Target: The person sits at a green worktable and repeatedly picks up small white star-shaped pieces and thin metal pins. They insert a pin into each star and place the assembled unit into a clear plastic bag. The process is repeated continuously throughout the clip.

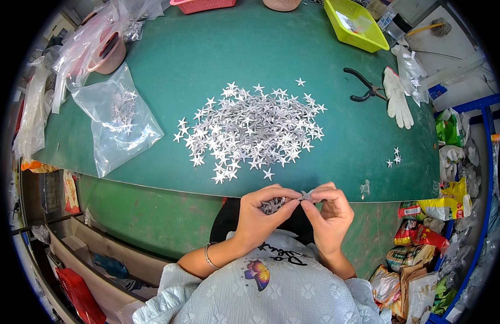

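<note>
Green table point(206, 54), silver star point(305, 196), pinched between fingers point(309, 208)

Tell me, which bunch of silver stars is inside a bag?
The small bunch of stars inside the clear plastic bag on the table's left side. The big pile lies loose on the green table.

top: pale grey-blue, embossed flower pattern, short ruffled sleeves | chest: purple-orange butterfly print, black script | left wrist point(208, 256): thin silver bangle | hands: bare
</note>
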Demonstrator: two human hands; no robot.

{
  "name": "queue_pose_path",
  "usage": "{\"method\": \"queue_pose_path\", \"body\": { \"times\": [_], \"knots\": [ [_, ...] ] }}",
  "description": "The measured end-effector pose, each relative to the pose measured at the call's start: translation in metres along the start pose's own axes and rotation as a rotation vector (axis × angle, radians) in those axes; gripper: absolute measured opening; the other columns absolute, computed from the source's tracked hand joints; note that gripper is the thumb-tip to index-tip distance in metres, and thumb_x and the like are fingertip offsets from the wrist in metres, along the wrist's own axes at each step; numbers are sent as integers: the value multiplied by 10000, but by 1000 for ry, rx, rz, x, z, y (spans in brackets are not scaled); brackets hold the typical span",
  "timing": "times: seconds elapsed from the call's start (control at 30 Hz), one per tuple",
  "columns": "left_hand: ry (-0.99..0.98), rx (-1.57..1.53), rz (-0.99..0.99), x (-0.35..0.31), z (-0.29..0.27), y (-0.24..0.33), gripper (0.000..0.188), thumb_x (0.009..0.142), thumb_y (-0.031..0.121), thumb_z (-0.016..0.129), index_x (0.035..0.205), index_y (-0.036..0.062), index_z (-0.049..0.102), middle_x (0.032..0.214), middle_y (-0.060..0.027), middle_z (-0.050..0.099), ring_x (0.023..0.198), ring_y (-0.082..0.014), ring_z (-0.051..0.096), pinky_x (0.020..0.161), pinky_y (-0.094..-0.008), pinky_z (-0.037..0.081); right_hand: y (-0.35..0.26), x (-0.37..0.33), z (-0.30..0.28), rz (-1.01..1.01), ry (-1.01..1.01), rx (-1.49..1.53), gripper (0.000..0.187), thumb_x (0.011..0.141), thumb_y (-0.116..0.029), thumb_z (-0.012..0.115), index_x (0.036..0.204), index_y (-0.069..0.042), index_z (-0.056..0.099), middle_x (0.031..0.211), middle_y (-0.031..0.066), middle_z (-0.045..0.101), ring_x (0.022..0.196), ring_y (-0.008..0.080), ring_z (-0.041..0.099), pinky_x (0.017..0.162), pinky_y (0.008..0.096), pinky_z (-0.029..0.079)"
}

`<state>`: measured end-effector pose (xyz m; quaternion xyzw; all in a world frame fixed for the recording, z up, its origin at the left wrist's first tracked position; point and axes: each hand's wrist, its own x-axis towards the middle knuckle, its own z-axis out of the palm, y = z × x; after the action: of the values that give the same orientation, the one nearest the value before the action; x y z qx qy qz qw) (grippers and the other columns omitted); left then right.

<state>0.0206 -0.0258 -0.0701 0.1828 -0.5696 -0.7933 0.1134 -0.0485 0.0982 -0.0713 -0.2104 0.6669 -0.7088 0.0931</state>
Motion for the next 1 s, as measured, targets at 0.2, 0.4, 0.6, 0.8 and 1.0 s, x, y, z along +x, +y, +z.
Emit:
{"method": "queue_pose_path", "body": {
  "times": [0.2, 0.4, 0.6, 0.8, 1.0],
  "knots": [
    [21, 41, 64, 0, 1, 1, 121, 767, -22, 637, 885, -14, 662, 735, -27, 589, 647, -52, 497, 567, -187, 375, -4, -2, 0, 20, -13, 31, 240, 670, 125, 690, 838, 12, 560, 815, 89, 594, 779, 148, 537, 693, 260, 432],
    [13, 7, 52, 0, 1, 0, 114, 767, -25, 638, 878, -17, 662, 732, -26, 586, 635, -51, 499, 552, -188, 369, -8, -4, 2, 94, 2, 188, 252, 690, 146, 648, 886, 24, 547, 853, 87, 579, 807, 151, 538, 746, 254, 422],
    [-10, -110, 3, -2, -1, 3, 106, 783, -30, 628, 883, -12, 659, 716, -12, 558, 582, -35, 478, 500, -176, 343, -13, -3, -3, 80, -81, 149, 260, 728, 142, 590, 971, 56, 559, 902, 97, 580, 822, 157, 528, 768, 263, 416],
    [-49, -153, 20, -3, -1, 3, 109, 793, -26, 620, 896, -11, 653, 726, -15, 561, 568, -35, 479, 488, -171, 344, -10, -2, -6, -36, -126, 104, 226, 688, 140, 634, 895, 60, 594, 849, 118, 597, 827, 196, 537, 736, 284, 425],
    [-121, -260, -42, -3, -2, 5, 94, 805, -8, 610, 892, -19, 645, 744, -20, 576, 576, -36, 486, 486, -171, 349, -11, -3, -6, -58, -141, 143, 225, 675, 138, 651, 878, 55, 597, 837, 124, 604, 793, 200, 545, 708, 292, 433]
  ]
}}
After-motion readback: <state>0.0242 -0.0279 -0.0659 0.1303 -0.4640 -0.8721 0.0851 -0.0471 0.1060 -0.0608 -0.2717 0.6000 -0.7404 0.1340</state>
